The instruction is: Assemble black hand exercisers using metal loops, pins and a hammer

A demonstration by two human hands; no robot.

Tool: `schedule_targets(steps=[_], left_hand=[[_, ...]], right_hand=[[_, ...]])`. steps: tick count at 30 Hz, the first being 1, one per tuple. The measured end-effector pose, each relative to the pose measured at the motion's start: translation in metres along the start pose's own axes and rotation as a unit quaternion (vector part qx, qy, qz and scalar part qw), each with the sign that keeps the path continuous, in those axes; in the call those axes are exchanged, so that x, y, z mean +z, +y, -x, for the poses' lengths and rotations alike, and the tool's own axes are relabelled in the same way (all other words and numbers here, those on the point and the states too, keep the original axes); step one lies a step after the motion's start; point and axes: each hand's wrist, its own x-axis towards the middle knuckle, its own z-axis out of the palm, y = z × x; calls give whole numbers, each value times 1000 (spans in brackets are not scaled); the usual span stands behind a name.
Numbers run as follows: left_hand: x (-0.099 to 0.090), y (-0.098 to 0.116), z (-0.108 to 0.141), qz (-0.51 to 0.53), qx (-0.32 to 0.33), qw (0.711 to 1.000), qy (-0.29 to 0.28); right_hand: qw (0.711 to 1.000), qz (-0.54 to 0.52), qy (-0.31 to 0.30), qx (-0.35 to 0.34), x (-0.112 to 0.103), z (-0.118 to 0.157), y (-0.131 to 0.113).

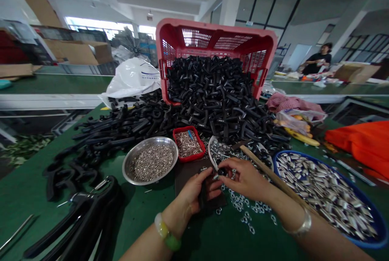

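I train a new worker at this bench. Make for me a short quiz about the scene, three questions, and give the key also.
1. Short answer: which hand wears the green bangle?
2. True or false: the red plastic crate lies tipped over, with black plastic parts spilling out of it.
3. Fill the gap: the small tray beside the steel bowl is ___ in colour.

Key: 1. The left hand. 2. True. 3. Red.
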Motion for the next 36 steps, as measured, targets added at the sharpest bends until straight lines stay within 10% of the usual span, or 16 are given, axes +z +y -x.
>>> schedule_targets(steps=[7,29,36], left_hand=[[-5,-5,2,9,93,996,-1],[-19,10,15,-72,44,996,-35],[-22,31,18,-368,117,922,14]], right_hand=[[1000,5,13,0,11,-2,-9],[998,39,-11,42,14,6,-6],[998,58,-6,15,21,13,-5]])
